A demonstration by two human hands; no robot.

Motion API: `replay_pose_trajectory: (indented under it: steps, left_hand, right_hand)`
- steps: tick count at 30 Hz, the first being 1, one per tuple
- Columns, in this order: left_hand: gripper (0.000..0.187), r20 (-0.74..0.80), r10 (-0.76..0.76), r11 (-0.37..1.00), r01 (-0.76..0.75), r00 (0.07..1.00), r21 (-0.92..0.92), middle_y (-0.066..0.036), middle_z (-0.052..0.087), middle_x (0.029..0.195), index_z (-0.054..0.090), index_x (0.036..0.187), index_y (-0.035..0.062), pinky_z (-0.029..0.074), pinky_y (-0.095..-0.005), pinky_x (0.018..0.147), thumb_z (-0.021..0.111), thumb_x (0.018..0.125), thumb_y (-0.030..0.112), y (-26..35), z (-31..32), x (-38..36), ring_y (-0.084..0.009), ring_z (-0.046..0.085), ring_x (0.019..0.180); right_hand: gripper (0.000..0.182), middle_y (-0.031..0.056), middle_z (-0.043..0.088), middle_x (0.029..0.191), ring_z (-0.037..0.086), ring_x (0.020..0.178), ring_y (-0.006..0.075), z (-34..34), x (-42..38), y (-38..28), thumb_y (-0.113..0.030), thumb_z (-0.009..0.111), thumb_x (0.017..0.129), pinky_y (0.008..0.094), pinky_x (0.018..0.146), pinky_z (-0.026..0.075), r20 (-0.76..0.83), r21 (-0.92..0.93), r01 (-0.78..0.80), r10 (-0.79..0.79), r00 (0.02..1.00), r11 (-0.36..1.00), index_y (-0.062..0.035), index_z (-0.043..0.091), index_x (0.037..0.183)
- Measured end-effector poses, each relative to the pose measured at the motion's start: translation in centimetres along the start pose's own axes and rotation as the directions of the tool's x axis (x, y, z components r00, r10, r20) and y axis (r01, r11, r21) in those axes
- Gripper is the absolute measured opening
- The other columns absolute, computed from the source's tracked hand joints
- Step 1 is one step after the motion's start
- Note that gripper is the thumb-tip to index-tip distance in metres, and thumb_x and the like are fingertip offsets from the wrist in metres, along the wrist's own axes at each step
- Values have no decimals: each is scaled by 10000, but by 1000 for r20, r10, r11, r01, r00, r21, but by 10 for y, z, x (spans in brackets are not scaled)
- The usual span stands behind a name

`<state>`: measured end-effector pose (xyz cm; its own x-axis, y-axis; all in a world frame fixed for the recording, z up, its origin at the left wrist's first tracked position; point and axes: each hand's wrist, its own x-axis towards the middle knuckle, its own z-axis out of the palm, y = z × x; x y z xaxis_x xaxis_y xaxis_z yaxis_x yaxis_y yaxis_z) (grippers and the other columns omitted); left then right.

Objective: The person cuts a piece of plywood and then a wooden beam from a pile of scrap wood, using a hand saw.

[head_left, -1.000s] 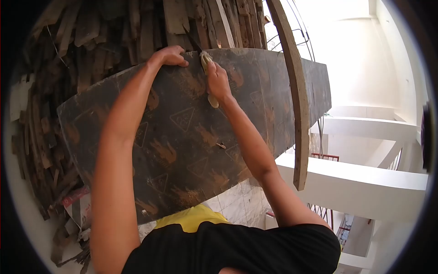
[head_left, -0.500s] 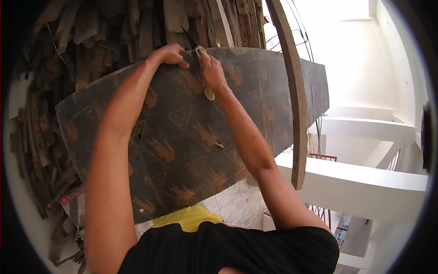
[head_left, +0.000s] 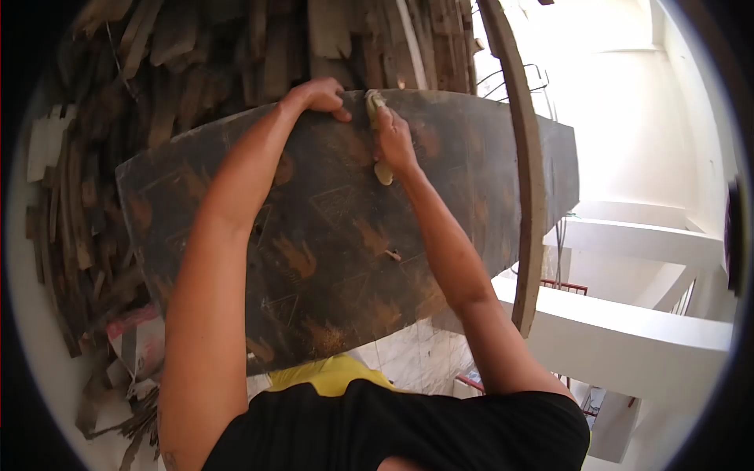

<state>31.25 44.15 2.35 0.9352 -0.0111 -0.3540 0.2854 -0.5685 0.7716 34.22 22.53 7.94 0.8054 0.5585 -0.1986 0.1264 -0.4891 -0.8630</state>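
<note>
Head view: a pale handle (head_left: 383, 173) lies near the far edge of a dark, brown-patterned panel (head_left: 345, 235); the right hand (head_left: 396, 144) clamps its grip on it. The left hand (head_left: 316, 96) touches that edge, whether clamped I cannot tell.

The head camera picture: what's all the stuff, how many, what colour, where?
flat dark printed board: one, black with orange-brown marks, centre
rough wooden planks: many, brown, behind and left of board
long wooden beam: one, brown, across board's right
smooth pale handle: one, cream, board's far edge
tiny wood scrap: one, tan, on board
smooth white walls: several, white, right
thin metal railings: several, red, right
crumpled wrapping: count unclear, white and pink, lower left
yellow fabric: one, yellow, below board
black cloth shirt: one, black, bottom
bare left hand: one, far edge
bare right hand: one, around handle
</note>
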Motion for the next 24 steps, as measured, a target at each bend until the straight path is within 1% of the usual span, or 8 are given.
replay_pose_trajectory:
  steps: [5,7,12,14,17,18,19,24]
  left_hand:
    - [729,-51,73,996,-75,996,-39,-194,671,1213,633,1260,-1,489,-397,941,861,676,372,5,-7,2,-314,624,1160]
    - [724,-34,62,994,-65,998,-93,-188,674,1208,633,1258,4,488,-392,939,861,673,365,9,-10,-8,-311,625,1158]
    - [663,-29,54,989,-58,998,-137,-155,698,1151,655,1234,34,503,-415,914,858,682,340,7,-2,-2,-297,649,1105]
    - [698,-78,12,998,-18,997,-67,-163,692,1151,640,1256,17,495,-404,918,855,673,335,19,-6,-2,-303,645,1105]
    - [634,-91,66,998,-65,994,12,-170,685,1186,666,1218,27,502,-417,915,851,699,341,19,-4,8,-311,639,1131]
    - [643,-43,26,999,-27,999,-17,-183,669,1221,667,1220,26,494,-422,933,849,693,347,18,-5,13,-321,630,1149]
    - [643,-25,29,999,-29,999,-15,-183,669,1221,667,1220,26,494,-422,933,849,693,347,17,3,17,-321,630,1149]
    - [703,-112,36,997,-43,993,-64,-194,659,1241,653,1251,21,497,-399,951,853,670,363,7,-2,12,-313,622,1170]
  right_hand:
    - [393,-1,472,670,446,486,117,-11,-10,-22,-381,402,1055,299,474,416,167,201,-200,168,972,959,-48,538,1213]
    - [388,2,486,687,469,515,107,-16,-40,-24,-382,400,1052,289,485,423,63,43,-52,49,997,998,-53,549,1194]
    - [456,37,599,815,576,657,138,-84,-208,-26,-385,384,1052,292,602,454,-22,-214,11,-16,1000,977,-33,603,1243]
    - [499,198,626,1253,579,1195,299,-85,-232,-49,-365,372,1052,385,1015,412,-21,-264,23,-30,999,964,-8,548,1353]
    - [472,296,603,1187,562,1135,455,-58,-118,-25,-363,377,1039,443,933,447,-68,-376,-60,37,997,925,20,585,1218]
    - [471,314,609,1093,541,1061,514,-43,-67,-20,-389,400,1028,495,888,441,9,-414,153,-164,986,897,43,565,1114]
    - [453,322,601,1040,526,1011,539,-27,-4,4,-398,424,1021,519,856,435,-32,-372,165,-191,981,913,44,518,1057]
    - [445,302,581,976,568,953,489,-38,-63,1,-421,413,1032,472,831,446,-85,-270,-35,13,996,962,17,478,1065]
